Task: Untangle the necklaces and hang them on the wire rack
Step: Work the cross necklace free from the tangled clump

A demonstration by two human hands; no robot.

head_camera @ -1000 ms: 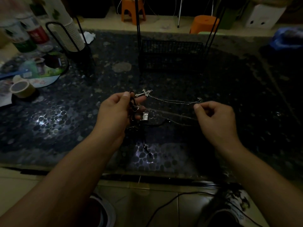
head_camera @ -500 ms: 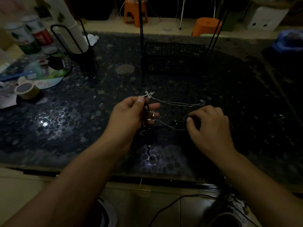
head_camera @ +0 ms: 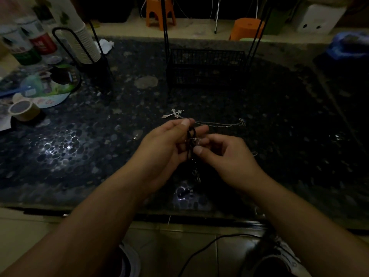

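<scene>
A tangle of dark cord necklaces (head_camera: 192, 136) with small silver pendants hangs between my hands over the dark pebbled table (head_camera: 99, 136). My left hand (head_camera: 167, 144) pinches the top of the tangle. My right hand (head_camera: 225, 154) pinches at the same knot from the right, its fingertips touching the cords. A silver cross necklace (head_camera: 175, 113) lies on the table just beyond my hands, its thin chain running right. The black wire rack (head_camera: 207, 66) stands at the back centre, with tall uprights and a mesh basket at its base.
At the left stand a cup holder with stacked paper cups (head_camera: 83, 43), bottles (head_camera: 40, 41), a round fan (head_camera: 50, 86) and a tape roll (head_camera: 24, 109). A blue bag (head_camera: 349, 47) sits far right. Orange stools (head_camera: 159, 11) stand behind the table. A cable lies on the floor below.
My right hand has moved left from the table and closed in on the tangle that my left hand holds. The silver cross necklace now lies free on the table.
</scene>
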